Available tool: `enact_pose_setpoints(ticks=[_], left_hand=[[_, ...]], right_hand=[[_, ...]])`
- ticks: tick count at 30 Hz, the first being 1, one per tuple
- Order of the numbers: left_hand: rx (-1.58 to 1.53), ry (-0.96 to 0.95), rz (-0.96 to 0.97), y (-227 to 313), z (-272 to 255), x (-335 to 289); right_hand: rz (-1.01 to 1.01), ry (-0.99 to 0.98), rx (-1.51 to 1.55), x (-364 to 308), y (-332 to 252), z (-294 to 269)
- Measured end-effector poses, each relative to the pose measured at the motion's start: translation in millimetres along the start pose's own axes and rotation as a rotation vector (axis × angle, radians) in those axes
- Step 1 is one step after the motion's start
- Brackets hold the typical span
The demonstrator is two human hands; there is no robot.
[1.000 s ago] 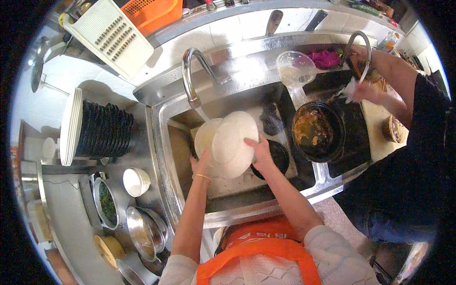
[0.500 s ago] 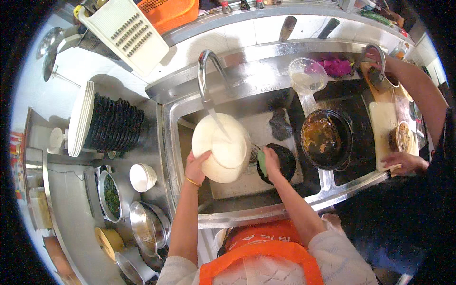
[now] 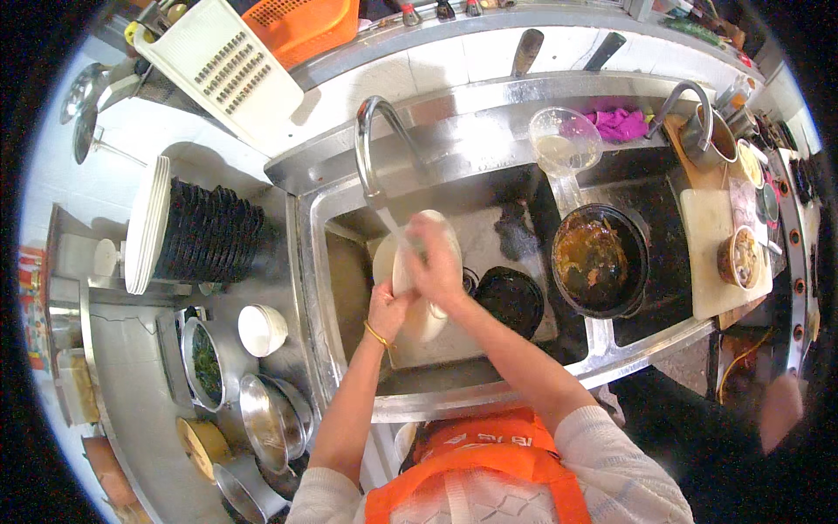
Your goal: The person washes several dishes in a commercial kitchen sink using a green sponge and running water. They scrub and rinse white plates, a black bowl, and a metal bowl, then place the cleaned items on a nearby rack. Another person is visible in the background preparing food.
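Note:
Under the running tap [image 3: 367,157], my left hand [image 3: 388,307] grips the near rim of a cream-white bowl [image 3: 382,258], which is tipped on its side above the left sink basin. My right hand [image 3: 436,266] lies across the bowl's right side, its fingers smeared by motion. Whether it holds a cloth is hidden. To the right, a black round dish [image 3: 511,301] sits on the basin floor. A black pot [image 3: 602,258] with brown food residue stands over the right basin.
Stacked black and white plates [image 3: 209,231] stand left of the sink, with a white bowl [image 3: 262,329] and metal pots [image 3: 275,424] nearer. A clear strainer-like bowl [image 3: 567,144] rests on the divider. A cutting board [image 3: 703,253] lies right, beside a co-worker's blurred hand [image 3: 781,410].
My right hand has left the black dish and moved up-left onto the white bowl, which has turned more edge-on. The green cloth is out of sight. The co-worker's arms have withdrawn from the board.

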State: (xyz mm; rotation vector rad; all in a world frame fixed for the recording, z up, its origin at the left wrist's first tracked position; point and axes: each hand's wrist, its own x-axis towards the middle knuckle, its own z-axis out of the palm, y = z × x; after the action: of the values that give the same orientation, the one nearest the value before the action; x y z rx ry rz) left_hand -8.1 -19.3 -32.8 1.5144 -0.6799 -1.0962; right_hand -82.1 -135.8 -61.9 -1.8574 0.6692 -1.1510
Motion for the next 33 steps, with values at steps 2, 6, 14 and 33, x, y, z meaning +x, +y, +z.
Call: enact_pose_setpoints(ticks=[2, 6, 14, 33], left_hand=[[-0.017, 0.034, -0.064, 2, -3, 0], [0.079, -0.009, -0.094, 0, -9, -10], [-0.021, -0.017, -0.128, 12, -15, -7], [-0.182, -0.105, -0.293, 26, -29, -21]], right_hand=[[-0.053, -0.017, -0.03, 1, 2, 3], [0.25, 0.083, 0.002, 11, 19, -2], [0.121, -0.149, 0.039, 6, 8, -1], [0.651, -0.235, 0.167, 16, 57, -11]])
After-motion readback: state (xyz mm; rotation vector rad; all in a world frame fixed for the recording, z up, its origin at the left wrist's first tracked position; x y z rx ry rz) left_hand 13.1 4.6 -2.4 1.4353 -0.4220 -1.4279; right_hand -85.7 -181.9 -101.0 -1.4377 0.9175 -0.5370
